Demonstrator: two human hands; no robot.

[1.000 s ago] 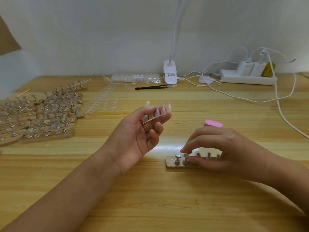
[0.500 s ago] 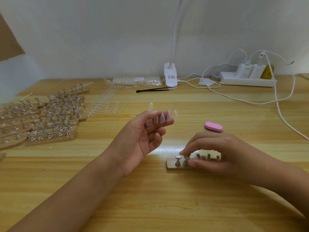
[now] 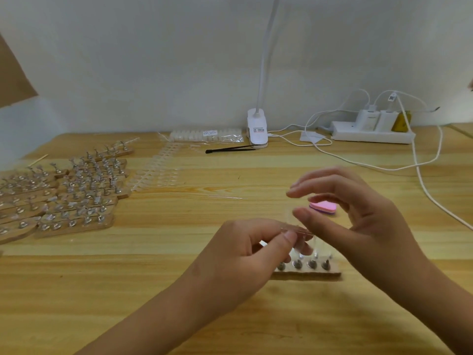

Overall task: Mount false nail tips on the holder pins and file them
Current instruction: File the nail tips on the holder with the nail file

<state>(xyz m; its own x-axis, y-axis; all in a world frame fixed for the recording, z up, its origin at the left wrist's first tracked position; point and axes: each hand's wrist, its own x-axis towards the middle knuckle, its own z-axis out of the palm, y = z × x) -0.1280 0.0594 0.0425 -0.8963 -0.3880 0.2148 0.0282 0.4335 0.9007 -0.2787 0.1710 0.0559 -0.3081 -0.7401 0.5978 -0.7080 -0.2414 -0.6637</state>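
A small wooden holder (image 3: 330,273) with several metal pins lies in front of me on the desk. My left hand (image 3: 245,254) hovers just above its left end and pinches a clear strip of nail tips (image 3: 298,230) between thumb and fingers. My right hand (image 3: 358,213) is raised above the holder, fingers loosely spread, its thumb touching the strip's right end; whether it grips the strip I cannot tell. A pink file block (image 3: 323,207) lies behind, partly hidden by the right hand's fingers.
Many wooden holders with pins (image 3: 64,198) crowd the left side. Clear tip strips (image 3: 158,172) and a bagged pack (image 3: 207,135) lie farther back. A black tool (image 3: 230,149), a clip lamp (image 3: 257,130), a power strip (image 3: 371,134) and white cables (image 3: 422,180) sit behind.
My left hand came down and to the right with the nail-tip strip, over the holder. My right hand lifted off the holder pins and rose to meet the strip.
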